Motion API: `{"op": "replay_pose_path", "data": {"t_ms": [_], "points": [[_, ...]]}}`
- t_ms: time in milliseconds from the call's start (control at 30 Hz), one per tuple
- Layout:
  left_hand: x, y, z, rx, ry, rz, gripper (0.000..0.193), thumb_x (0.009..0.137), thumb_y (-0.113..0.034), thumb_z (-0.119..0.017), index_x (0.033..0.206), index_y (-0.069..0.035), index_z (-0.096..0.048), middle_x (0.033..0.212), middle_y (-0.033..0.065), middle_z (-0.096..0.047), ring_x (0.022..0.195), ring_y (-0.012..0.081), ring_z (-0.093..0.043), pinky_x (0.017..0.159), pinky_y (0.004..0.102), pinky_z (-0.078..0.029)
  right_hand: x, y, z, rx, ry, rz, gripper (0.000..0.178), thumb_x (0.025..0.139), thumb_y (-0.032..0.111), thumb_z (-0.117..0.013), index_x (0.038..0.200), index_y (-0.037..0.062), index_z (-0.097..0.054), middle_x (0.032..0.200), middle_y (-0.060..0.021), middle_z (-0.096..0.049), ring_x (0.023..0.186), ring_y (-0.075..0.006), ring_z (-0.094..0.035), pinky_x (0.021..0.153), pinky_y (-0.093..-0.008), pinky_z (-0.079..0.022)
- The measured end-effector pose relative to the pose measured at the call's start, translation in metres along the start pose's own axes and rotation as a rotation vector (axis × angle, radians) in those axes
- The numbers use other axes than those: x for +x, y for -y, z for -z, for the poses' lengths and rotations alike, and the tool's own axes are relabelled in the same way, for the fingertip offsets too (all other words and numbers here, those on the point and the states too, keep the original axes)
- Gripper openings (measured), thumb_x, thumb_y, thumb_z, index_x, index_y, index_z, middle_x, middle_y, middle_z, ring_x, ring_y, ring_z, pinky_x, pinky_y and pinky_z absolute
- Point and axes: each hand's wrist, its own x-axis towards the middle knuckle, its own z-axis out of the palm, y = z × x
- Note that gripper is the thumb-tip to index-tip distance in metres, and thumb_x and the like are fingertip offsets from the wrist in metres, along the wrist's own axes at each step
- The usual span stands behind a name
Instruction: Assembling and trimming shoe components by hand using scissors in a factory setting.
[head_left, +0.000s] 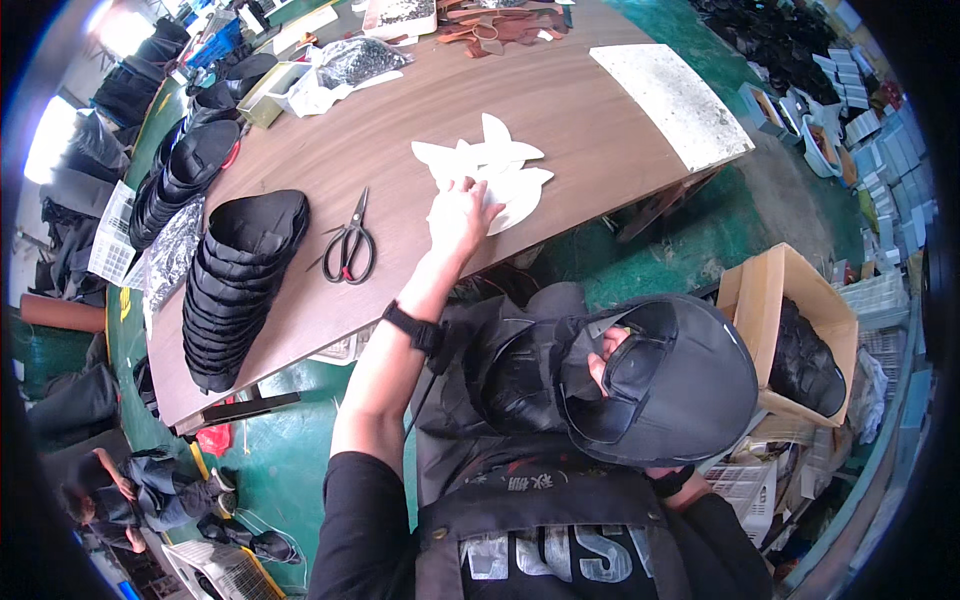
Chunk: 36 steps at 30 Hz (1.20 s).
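Observation:
My left hand (460,212) reaches over the table onto a loose pile of white, pointed, leaf-shaped pieces (505,150). Its fingers bend down and grip at the near pieces; the exact hold is partly hidden under the hand. A black shoe upper (670,390) rests in front of my body, and my right hand (605,358) holds it, with fingertips showing inside its opening. The rest of that hand is hidden behind the upper. More black upper material (510,375) lies across my lap. Left of my left hand are black-handled scissors (349,250).
A nested stack of black uppers (235,290) stands at the table's left, with another stack (190,165) behind it. Brown strips (500,30) lie at the far edge. A white board (670,105) covers the right end. An open cardboard box (790,330) stands right; someone sits lower left.

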Motion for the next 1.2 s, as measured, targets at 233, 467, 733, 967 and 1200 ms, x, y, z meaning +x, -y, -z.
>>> {"op": "replay_pose_path", "data": {"t_ms": [233,467,733,967,1200], "points": [[0.012,0.027,-0.016,0.015,0.123,0.019,0.018,0.084,-0.022,-0.060,0.082,-0.006,-0.067,0.089,0.0130,-0.066,0.082,0.0326,-0.064,0.073,0.0425,-0.051,0.001,0.001,0.007,-0.039,0.004,0.008,0.035,0.086,0.011,-0.064,0.119,0.0012,-0.056,0.087,-0.0014,-0.058,0.073,-0.0119,-0.055,0.070,-0.0258,-0.046],[-0.012,0.032,0.036,-0.173,-0.070,0.261,0.014,0.082,-0.018,-0.066,0.082,-0.004,-0.070,0.075,0.0078,-0.066,0.063,0.0212,-0.061,0.062,0.0344,-0.048,0.003,0.007,0.001,-0.140,0.019,0.135,0.036,0.086,0.011,-0.065,0.119,0.0014,-0.056,0.086,-0.0008,-0.057,0.075,-0.0118,-0.056,0.072,-0.0264,-0.046],[-0.095,-0.082,0.132,-1.153,0.497,0.518,0.012,0.086,-0.016,-0.070,0.083,-0.005,-0.066,0.065,-0.0040,-0.060,0.055,0.0027,-0.050,0.051,0.0198,-0.039,-0.011,0.018,-0.009,-0.224,0.086,0.248,0.037,0.085,0.010,-0.065,0.120,0.0013,-0.057,0.087,0.0007,-0.055,0.082,-0.0114,-0.055,0.078,-0.0279,-0.045],[-0.146,-0.100,0.123,-0.778,0.628,0.318,0.019,0.087,-0.016,-0.068,0.079,0.001,-0.061,0.061,-0.0012,-0.056,0.060,0.0051,-0.049,0.054,0.0241,-0.041,-0.025,0.020,-0.024,-0.155,0.186,0.151,0.039,0.085,0.008,-0.063,0.122,0.0001,-0.055,0.085,0.0016,-0.053,0.081,-0.0103,-0.053,0.076,-0.0260,-0.045],[-0.163,-0.095,0.124,-0.656,0.541,0.391,0.017,0.085,-0.017,-0.068,0.080,-0.001,-0.062,0.060,0.0023,-0.058,0.057,0.0091,-0.052,0.053,0.0281,-0.042,-0.041,0.034,-0.030,0.067,0.210,0.043,0.038,0.087,0.005,-0.060,0.124,0.0008,-0.055,0.092,-0.0011,-0.054,0.086,-0.0089,-0.050,0.081,-0.0248,-0.042]]}}
